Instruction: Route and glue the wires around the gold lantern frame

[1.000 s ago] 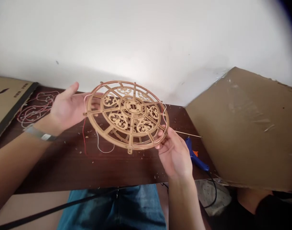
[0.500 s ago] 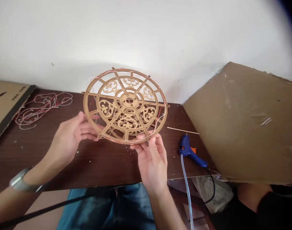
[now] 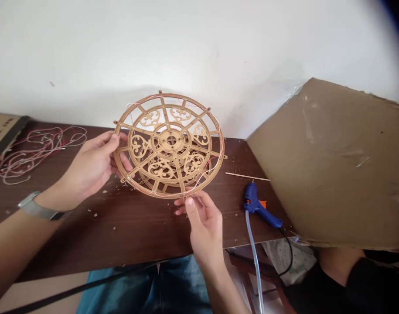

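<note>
A round, tan openwork wheel frame point(image 3: 171, 138) with spokes and scroll cut-outs is held up tilted above the table. Thin red and white wires point(image 3: 215, 162) run along its rim. My left hand point(image 3: 99, 161) is closed on its left edge, the thumb on the near face and the fingers behind. At the bottom edge my right hand point(image 3: 204, 226) grips the rim between thumb and fingers. Through the gaps, more openwork of the same tan colour shows behind or beneath; how it joins is partly hidden.
A blue glue gun point(image 3: 260, 207) with a long clear glue stick point(image 3: 254, 257) lies right, beside a thin wooden stick point(image 3: 247, 176). Tangled wires point(image 3: 39, 148) lie left. Cardboard stands at right point(image 3: 343, 170); a cardboard box point(image 3: 3, 131) is far left. Another person's arm point(image 3: 341, 264) shows lower right.
My left hand has closed on the wheel's left edge, where its fingers were spread beside it before. The wheel has turned a little clockwise in my hands, and the view has shifted slightly.
</note>
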A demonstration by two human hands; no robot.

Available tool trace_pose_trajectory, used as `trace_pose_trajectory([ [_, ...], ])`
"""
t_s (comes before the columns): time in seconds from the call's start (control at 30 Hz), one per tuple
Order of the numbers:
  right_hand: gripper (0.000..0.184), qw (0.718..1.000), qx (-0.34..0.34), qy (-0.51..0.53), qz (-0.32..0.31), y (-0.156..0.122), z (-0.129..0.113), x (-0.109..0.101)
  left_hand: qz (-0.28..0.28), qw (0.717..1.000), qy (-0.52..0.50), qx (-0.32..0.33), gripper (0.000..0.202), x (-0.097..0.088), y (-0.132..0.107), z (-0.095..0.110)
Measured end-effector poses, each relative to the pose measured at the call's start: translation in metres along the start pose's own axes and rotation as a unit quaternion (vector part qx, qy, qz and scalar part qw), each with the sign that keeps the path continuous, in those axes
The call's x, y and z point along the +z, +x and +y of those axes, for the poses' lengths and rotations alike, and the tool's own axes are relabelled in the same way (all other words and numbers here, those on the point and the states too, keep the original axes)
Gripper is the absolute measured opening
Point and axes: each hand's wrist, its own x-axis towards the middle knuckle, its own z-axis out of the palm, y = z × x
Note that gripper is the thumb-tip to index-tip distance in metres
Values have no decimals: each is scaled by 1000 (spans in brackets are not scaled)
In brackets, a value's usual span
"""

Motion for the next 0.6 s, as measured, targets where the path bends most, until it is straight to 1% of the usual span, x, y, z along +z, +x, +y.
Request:
trace_pose_trajectory([
  [0.17, 35, 1000, 13, -8, 7, -1, 0, -21, -12, 999, -1, -33, 17, -10, 2, -12],
  [0.37, 29, 997, 16, -74, 6, -2, -1, -34, 31, 996, 39, -72, 20, -20, 1, -9],
  [0.5, 26, 998, 31, -55, 5, -2, -4, -37, 22, 995, 77, -67, 21, -32, 6, -12],
  [0.6, 23, 998, 42, -36, -7, -2, -7, -38, 7, 993, 112, -47, 24, -41, 8, -14],
])
